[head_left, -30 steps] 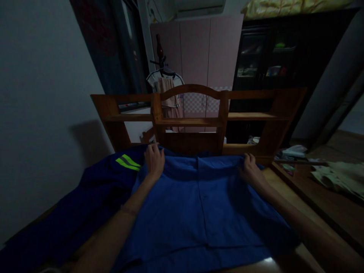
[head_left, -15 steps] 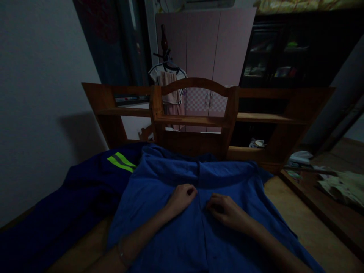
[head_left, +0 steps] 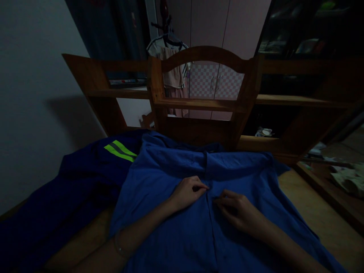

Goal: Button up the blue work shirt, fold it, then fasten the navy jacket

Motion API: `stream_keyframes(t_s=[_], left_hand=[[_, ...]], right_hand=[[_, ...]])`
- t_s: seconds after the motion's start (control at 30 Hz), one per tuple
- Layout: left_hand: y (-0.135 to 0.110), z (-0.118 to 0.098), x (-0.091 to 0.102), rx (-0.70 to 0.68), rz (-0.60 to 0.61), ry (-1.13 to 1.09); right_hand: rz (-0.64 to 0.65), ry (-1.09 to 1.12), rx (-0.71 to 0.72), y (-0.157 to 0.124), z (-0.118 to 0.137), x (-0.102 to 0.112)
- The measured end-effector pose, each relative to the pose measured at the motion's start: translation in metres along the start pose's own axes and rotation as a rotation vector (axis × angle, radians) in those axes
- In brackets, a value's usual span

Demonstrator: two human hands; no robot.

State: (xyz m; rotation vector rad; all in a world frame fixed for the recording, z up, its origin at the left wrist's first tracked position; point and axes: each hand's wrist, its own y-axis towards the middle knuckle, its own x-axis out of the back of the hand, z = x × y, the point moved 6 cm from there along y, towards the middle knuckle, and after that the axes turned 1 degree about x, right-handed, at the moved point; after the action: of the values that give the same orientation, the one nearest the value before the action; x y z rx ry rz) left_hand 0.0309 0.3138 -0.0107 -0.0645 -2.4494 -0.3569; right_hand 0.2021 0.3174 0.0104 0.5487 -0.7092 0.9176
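Note:
A blue shirt [head_left: 170, 231] lies spread flat on a wooden surface, collar toward the far side. My left hand [head_left: 187, 191] rests on the shirt's front just left of the centre placket, fingers curled and pinching the fabric edge. My right hand [head_left: 236, 210] sits just right of the placket, fingers bent and pinching the cloth there. The two hands are a few centimetres apart. A darker blue garment with two bright yellow-green stripes [head_left: 118, 149] lies under and to the left of the shirt.
A wooden headboard with shelves [head_left: 204, 102] stands right behind the shirt. A white wall [head_left: 34, 83] is on the left. Clothes hang on a rack [head_left: 170, 72] before pink wardrobe doors. Light cloth [head_left: 347, 178] lies at the far right.
Both hands left the shirt's shoulders and came together at the centre placket, where they now pinch the fabric. The view has tilted down and moved closer.

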Motion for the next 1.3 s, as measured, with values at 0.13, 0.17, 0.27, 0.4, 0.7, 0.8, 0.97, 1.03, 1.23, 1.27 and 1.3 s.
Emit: stream_keyframes(t_s=[0.13, 0.17, 0.27, 0.4, 0.7, 0.8, 0.97, 1.03, 1.23, 1.27, 1.3], left_hand=[[0.0, -0.003, 0.001, -0.003, -0.015, 0.008], [0.0, -0.003, 0.001, 0.001, -0.026, 0.011], [0.001, 0.0, 0.004, 0.044, -0.091, -0.003], [0.0, 0.004, 0.006, 0.11, -0.154, -0.021], [-0.002, 0.0, 0.008, 0.074, -0.148, 0.016], [-0.002, -0.001, 0.007, 0.056, -0.133, 0.036], [-0.005, -0.009, 0.001, 0.012, -0.077, 0.099], [-0.008, -0.017, -0.006, -0.032, 0.004, 0.111], [-0.015, -0.039, -0.021, -0.147, 0.109, 0.111], [-0.015, -0.039, -0.022, -0.132, 0.096, 0.113], [-0.013, -0.038, -0.022, -0.117, 0.084, 0.116]], right_hand=[[-0.007, -0.081, -0.03, 0.0, 0.001, -0.003], [-0.017, -0.085, -0.04, 0.0, 0.001, -0.002], [-0.034, 0.017, -0.121, 0.001, -0.009, -0.001], [0.054, 0.477, -0.452, -0.002, -0.046, -0.008], [0.117, 0.976, -0.578, -0.005, -0.046, -0.006], [0.154, 0.922, -0.558, -0.004, -0.043, -0.008], [0.186, 0.967, -0.515, -0.005, -0.048, -0.007], [0.173, 1.075, -0.507, -0.006, -0.054, -0.004], [0.037, 1.329, -0.548, -0.006, -0.08, -0.001], [0.007, 1.34, -0.565, -0.006, -0.083, -0.002], [-0.012, 1.347, -0.574, -0.006, -0.085, -0.002]])
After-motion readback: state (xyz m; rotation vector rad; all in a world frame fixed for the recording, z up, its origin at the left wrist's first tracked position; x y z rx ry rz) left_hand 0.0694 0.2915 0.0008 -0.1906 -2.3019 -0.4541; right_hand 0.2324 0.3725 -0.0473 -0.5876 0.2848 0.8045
